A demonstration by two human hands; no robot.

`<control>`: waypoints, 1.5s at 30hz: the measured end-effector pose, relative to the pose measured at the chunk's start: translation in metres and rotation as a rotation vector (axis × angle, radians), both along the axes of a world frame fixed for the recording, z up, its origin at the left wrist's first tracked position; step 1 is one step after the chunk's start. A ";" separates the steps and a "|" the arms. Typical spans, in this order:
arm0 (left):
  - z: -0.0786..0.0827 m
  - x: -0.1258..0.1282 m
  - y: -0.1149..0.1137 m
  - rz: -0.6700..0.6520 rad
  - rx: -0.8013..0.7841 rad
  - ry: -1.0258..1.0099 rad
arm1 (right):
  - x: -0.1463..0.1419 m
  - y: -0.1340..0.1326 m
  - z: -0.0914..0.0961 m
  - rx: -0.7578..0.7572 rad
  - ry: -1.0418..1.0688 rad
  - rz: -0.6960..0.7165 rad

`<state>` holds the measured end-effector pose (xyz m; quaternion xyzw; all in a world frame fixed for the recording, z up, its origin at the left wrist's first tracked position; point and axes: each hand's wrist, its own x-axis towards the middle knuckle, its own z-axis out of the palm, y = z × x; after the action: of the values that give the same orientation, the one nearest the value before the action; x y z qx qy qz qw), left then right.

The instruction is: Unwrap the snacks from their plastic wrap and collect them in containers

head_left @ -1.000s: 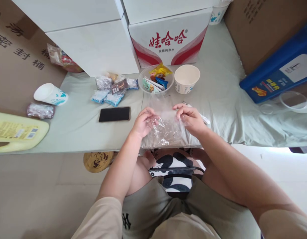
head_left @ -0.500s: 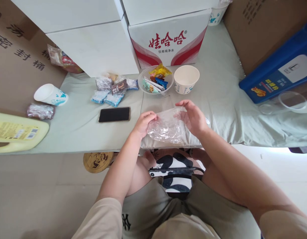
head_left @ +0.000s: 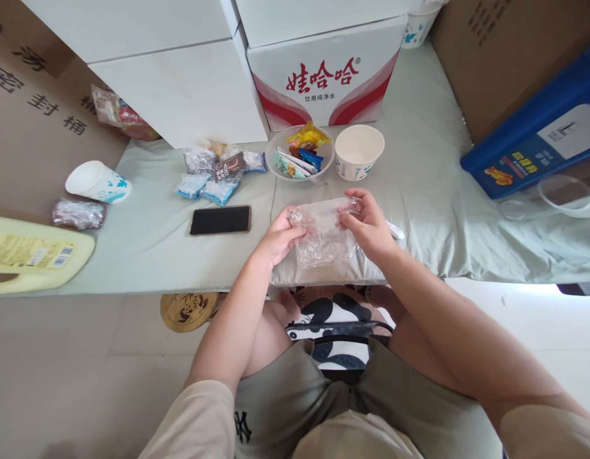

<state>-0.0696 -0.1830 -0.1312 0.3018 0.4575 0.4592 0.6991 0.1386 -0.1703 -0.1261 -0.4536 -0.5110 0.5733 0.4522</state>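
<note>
Clear, crinkled plastic bag (head_left: 323, 248), spanning between left hand (head_left: 279, 237), thumb and fingers pinching its left edge, and right hand (head_left: 370, 226), pinching its upper right; pale green cloth (head_left: 155, 261) beneath. Black rectangular phone (head_left: 221, 220), left of left hand.

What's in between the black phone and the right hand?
In the head view, between the black phone and right hand come the left hand, then the clear plastic bag both hold.
</note>
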 end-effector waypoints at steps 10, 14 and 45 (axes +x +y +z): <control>0.003 -0.002 0.001 0.131 0.017 -0.054 | -0.003 0.002 -0.003 -0.201 -0.056 0.163; 0.003 0.000 -0.001 0.020 0.006 -0.026 | -0.004 0.002 -0.001 -0.180 0.021 0.087; 0.010 -0.008 0.003 0.061 -0.057 -0.102 | 0.006 0.002 0.005 -0.177 0.288 0.204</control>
<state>-0.0776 -0.1802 -0.1208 0.2436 0.4432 0.4820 0.7155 0.1447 -0.1680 -0.1208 -0.3509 -0.4319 0.7178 0.4184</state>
